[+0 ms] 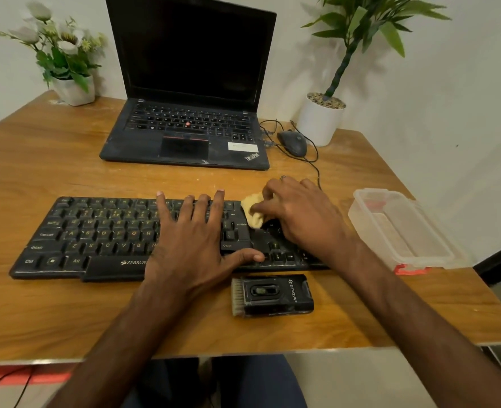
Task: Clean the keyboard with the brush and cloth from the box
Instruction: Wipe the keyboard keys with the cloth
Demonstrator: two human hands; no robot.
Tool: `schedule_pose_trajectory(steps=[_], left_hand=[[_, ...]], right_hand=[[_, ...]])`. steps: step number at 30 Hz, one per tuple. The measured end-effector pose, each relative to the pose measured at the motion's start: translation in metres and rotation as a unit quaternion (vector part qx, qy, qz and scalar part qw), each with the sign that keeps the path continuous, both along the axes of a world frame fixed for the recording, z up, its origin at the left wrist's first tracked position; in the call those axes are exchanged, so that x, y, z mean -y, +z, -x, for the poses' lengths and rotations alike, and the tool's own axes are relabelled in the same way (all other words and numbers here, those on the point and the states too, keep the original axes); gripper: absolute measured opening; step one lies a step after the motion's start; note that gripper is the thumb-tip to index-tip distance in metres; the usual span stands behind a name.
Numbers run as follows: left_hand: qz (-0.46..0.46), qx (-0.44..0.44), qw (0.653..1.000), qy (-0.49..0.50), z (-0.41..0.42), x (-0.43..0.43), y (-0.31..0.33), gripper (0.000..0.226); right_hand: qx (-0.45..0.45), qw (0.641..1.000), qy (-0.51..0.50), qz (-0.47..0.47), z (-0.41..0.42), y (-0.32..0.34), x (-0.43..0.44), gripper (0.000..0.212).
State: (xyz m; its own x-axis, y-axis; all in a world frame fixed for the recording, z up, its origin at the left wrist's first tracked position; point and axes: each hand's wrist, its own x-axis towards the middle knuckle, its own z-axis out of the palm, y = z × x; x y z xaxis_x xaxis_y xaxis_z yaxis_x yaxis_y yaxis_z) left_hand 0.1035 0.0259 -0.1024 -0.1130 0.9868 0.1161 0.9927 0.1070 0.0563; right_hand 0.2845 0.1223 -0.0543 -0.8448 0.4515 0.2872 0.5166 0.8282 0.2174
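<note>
A black keyboard (pixel 96 234) lies across the wooden table (pixel 52 313). My left hand (pixel 193 240) rests flat on its middle keys, fingers spread, holding nothing. My right hand (pixel 299 213) presses a crumpled yellow cloth (pixel 252 212) onto the keyboard's right part, near the Enter key. The black brush (pixel 272 294), bristles pointing left, lies on the table just in front of the keyboard's right end. A clear plastic box (pixel 402 228) stands open to the right of the keyboard.
An open black laptop (pixel 190 83) sits behind the keyboard, with a wired mouse (pixel 292 142) to its right. A white pot of flowers (pixel 75 89) stands back left, a potted plant (pixel 319 119) back right. The table's front edge is near my lap.
</note>
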Motion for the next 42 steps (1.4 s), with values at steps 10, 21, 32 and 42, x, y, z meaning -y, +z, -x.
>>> schedule_pose_trajectory(steps=[10, 21, 32, 42], left_hand=[[0.000, 0.006, 1.000, -0.016, -0.002, 0.001, 0.000, 0.136], [0.007, 0.000, 1.000, -0.016, -0.005, 0.001, 0.002, 0.134], [-0.005, 0.005, 1.000, -0.013, -0.002, 0.001, -0.001, 0.130], [-0.010, 0.004, 1.000, 0.009, 0.001, -0.006, 0.002, 0.128]], right_hand=[[-0.002, 0.993, 0.025, 0.111, -0.038, -0.002, 0.008, 0.043], [-0.062, 0.994, -0.039, 0.079, -0.041, -0.010, -0.012, 0.042], [-0.023, 0.994, -0.081, 0.070, -0.061, 0.006, -0.024, 0.037], [-0.099, 0.992, -0.056, 0.060, -0.042, -0.016, 0.037, 0.038]])
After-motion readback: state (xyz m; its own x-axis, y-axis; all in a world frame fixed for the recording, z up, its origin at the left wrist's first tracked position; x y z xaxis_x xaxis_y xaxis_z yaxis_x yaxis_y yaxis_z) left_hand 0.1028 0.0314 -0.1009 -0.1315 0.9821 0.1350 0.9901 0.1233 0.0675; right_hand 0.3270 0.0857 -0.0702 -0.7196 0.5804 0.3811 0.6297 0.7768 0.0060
